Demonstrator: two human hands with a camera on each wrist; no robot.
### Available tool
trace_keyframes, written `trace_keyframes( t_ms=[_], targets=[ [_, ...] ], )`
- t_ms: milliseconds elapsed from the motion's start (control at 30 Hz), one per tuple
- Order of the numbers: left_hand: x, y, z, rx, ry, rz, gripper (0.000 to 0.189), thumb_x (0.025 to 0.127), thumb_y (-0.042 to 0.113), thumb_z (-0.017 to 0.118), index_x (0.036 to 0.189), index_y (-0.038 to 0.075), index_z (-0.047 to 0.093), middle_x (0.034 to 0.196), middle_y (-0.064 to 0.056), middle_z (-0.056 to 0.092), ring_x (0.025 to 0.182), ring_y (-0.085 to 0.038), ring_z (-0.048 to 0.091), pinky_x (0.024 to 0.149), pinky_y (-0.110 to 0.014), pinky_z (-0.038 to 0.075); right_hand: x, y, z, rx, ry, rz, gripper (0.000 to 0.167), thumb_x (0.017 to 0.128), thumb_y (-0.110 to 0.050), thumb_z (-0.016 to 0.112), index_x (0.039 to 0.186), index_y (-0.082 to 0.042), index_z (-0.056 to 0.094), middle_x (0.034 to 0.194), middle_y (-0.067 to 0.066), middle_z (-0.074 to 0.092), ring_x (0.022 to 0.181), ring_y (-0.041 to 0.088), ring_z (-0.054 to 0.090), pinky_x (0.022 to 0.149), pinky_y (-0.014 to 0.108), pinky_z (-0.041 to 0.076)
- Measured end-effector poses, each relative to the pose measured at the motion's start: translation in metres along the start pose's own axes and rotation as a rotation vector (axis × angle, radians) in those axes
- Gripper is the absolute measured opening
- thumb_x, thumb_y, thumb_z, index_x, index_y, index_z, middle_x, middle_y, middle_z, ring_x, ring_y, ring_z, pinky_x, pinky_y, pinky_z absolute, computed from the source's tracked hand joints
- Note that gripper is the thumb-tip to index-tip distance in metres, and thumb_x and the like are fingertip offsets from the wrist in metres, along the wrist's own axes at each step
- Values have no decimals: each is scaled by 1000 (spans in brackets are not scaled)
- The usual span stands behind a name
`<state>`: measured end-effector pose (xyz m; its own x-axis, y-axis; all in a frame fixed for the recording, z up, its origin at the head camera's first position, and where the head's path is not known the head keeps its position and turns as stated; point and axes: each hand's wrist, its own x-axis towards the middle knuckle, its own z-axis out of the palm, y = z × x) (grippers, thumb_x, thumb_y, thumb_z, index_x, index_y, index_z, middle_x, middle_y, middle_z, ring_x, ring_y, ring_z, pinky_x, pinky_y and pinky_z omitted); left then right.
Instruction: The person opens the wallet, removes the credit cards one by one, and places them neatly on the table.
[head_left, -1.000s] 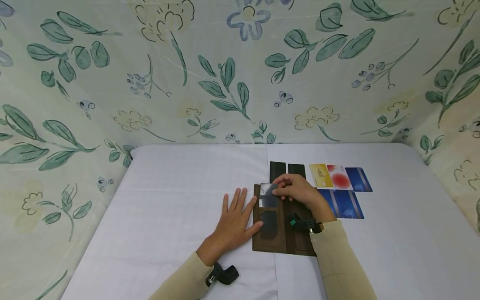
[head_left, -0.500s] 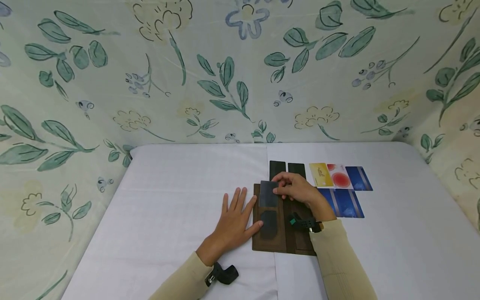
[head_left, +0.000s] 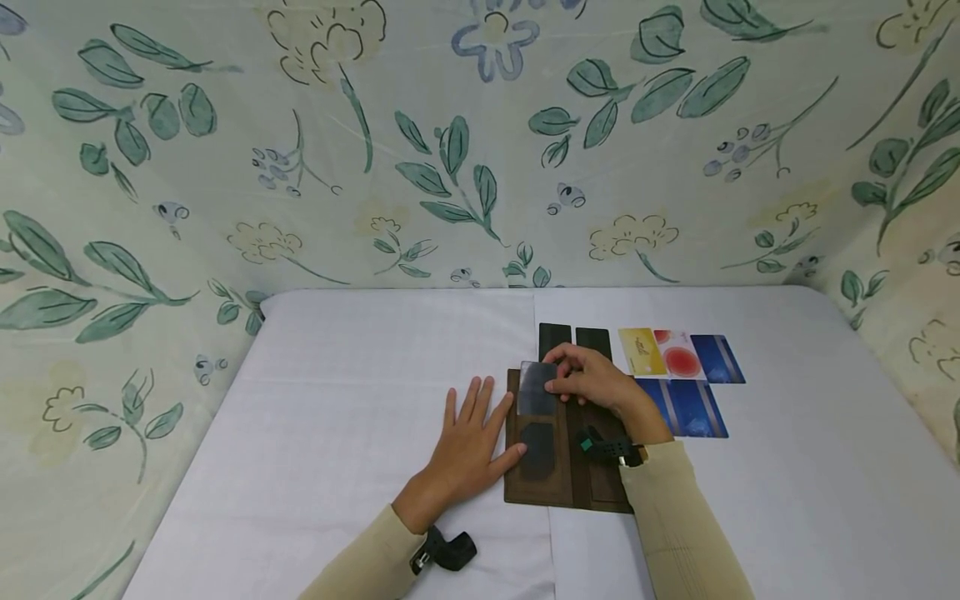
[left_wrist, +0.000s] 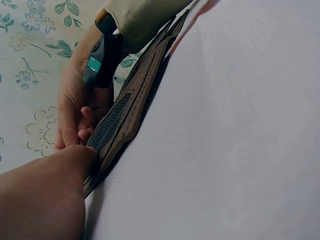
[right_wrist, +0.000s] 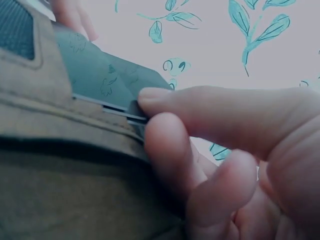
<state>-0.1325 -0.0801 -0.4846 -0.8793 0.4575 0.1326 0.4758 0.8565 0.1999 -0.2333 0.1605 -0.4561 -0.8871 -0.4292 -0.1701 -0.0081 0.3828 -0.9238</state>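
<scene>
A brown wallet [head_left: 543,493] lies spread out on the white-covered table, with a dark mesh window [head_left: 537,450] in its left half. My right hand [head_left: 596,383] pinches a dark, glossy card [head_left: 536,390] between thumb and index finger at its right edge. In the right wrist view, the card [right_wrist: 95,70] slants along the stitched slot edge of the wallet [right_wrist: 65,185]. My left hand [head_left: 467,442] lies with fingers spread at the wallet's left side, its thumb over the wallet's edge by the window. The left wrist view shows this thumb against the wallet [left_wrist: 142,100].
Two black rectangular pieces, one on the left [head_left: 555,342] and one on the right [head_left: 594,338], lie behind the wallet. Right of them are a yellow card [head_left: 642,351], a white-and-red card [head_left: 678,355] and several blue cards [head_left: 716,358]. A floral cloth [head_left: 480,208] hangs behind the table.
The dark card has shifted slightly away from me and its angle has changed, so the bright reflections on it differ. My right fingers moved slightly with it; my left hand stayed put.
</scene>
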Motion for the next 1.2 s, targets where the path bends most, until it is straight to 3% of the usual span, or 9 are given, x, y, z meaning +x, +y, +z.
trace_keyframes(
  t_ms=[300,533,867,1200],
  targets=[
    [1,0,1,18,-9,-7,77,96,62,37,154,14,24,160,-17,14,147,-34,5,111,-62,6,1,1,-1,-28,-10,-9,35,87,-10,72,118,-6,57,81,12,55,62,22,61,47,26,45],
    [1,0,1,15,-14,-4,76,96,62,37,154,14,25,160,-17,13,147,-34,5,111,-63,5,0,-2,1,-36,46,4,35,90,-10,68,121,-9,54,82,11,56,63,23,63,46,27,45],
    [0,0,1,18,-13,-1,76,96,62,37,154,14,26,160,-17,13,147,-34,6,111,-63,6,-2,-1,1,-22,58,71,47,84,-15,75,123,4,54,89,11,57,65,19,63,50,27,47],
    [0,0,1,12,-17,-4,76,96,62,37,154,14,25,160,-17,12,147,-34,5,111,-62,6,-1,-1,0,-9,32,-11,31,86,-8,72,114,-4,58,84,11,56,64,23,63,47,27,45]
  ],
)
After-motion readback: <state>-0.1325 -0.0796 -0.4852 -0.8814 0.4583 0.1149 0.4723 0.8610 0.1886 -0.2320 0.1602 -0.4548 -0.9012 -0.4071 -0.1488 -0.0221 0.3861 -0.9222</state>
